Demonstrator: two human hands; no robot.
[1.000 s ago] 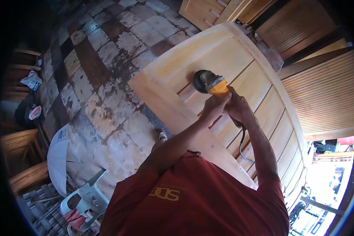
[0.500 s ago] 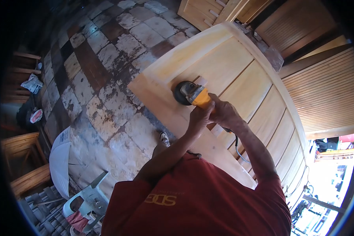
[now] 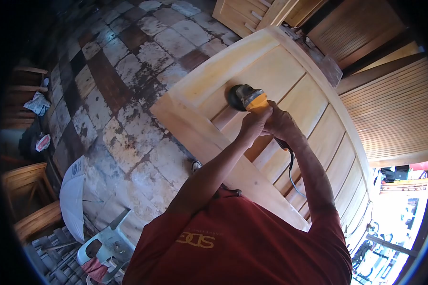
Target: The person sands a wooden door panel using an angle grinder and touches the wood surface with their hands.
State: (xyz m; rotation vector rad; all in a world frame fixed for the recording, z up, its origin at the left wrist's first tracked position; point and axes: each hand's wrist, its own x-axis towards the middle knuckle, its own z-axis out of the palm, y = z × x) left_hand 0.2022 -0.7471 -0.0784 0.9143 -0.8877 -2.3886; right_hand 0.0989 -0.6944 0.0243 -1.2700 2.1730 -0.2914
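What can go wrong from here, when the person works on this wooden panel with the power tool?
The power tool has its dark disc beside a recessed seam in the wooden panel; it might catch the edge and kick. Its cord hangs near the right forearm and could snag. The left grip and right grip are bare, so a slip might injure.

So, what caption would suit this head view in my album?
Left hand and right hand grip a yellow grinder over a wooden panel, with worn floor tiles alongside.
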